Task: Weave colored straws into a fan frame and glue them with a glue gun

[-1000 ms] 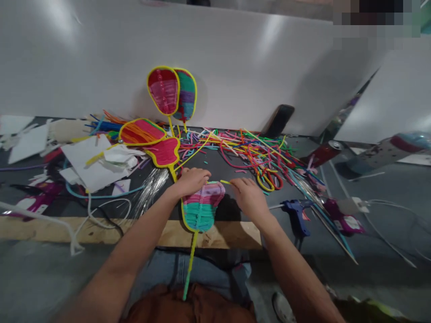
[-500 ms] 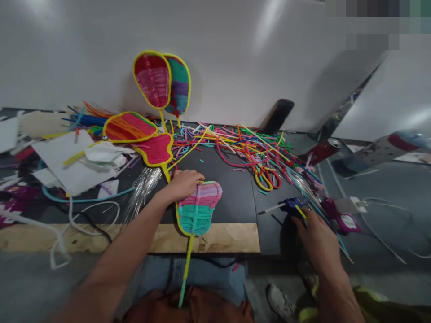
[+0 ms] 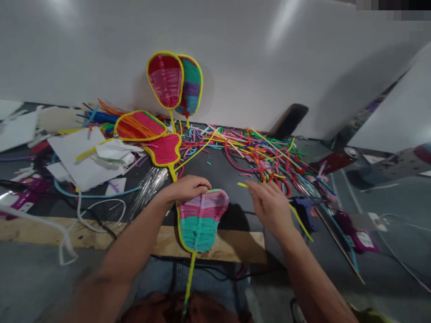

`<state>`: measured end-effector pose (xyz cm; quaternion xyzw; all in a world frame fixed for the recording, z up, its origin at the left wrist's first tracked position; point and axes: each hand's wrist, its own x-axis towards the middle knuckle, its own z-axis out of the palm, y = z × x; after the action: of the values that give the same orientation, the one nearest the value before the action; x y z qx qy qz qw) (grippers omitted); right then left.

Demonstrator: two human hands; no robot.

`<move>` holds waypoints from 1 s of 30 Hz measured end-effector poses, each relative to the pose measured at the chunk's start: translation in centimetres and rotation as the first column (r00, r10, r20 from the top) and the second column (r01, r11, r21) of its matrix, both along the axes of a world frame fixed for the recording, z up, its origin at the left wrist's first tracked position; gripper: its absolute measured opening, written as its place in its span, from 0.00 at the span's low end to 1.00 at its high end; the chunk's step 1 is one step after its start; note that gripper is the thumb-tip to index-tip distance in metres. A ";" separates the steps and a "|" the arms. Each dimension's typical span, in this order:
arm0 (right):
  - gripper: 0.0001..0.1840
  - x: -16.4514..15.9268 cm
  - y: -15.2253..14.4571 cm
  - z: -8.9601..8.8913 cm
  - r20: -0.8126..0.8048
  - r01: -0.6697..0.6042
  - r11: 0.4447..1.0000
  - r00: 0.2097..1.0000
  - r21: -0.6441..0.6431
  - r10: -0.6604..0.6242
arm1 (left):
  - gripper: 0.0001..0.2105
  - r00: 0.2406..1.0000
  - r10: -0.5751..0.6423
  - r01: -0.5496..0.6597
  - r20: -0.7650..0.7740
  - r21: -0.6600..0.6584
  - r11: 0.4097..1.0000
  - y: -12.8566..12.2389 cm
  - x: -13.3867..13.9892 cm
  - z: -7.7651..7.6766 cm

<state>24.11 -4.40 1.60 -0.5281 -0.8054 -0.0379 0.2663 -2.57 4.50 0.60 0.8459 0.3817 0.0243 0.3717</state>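
My left hand is closed on the top edge of a pipe-cleaner petal, pink and lilac above, turquoise below. Yellow edges its left side, and a yellow-green stem points down toward my lap. To the right, my right hand pinches a yellow pipe cleaner; one end sticks out past the fingertips, the other trails behind the hand. Just right of that hand lies a blue glue gun, touching nothing I hold.
Finished yellow-rimmed petals lean on the pale wall, with a red one below. Loose pipe cleaners are heaped along the back. A dark phone, a red can and white paper lie around. A wooden strip edges the table.
My right hand has left the glue gun and come left toward the petal, carrying the yellow pipe cleaner. My left hand keeps its hold on the petal. The view has shifted slightly.
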 end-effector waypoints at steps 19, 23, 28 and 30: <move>0.09 -5.1 2.4 -2.6 -0.164 -0.238 0.969 0.960 -0.069 0.225 | 0.14 0.977 0.009 -0.014 0.211 0.022 1.000 -1.8 0.3 1.5; 0.09 -5.0 2.4 -2.4 -0.167 -0.252 0.965 0.957 -0.076 0.237 | 0.17 0.977 0.037 -0.047 0.212 0.042 0.998 -2.2 0.4 1.8; 0.09 -4.9 2.3 -2.2 -0.122 -0.241 0.970 0.964 -0.012 0.238 | 0.18 0.974 0.055 -0.074 0.221 0.082 0.994 -2.5 0.8 2.1; 0.10 -4.8 2.3 -2.1 -0.112 -0.234 0.972 0.966 0.005 0.233 | 0.17 0.974 0.074 -0.096 0.213 0.095 0.991 -2.6 1.1 2.0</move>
<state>19.28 -2.13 -0.54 -0.4321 -0.8460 0.0267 0.3113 -1.52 1.87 2.60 0.8399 0.3745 0.1491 0.3634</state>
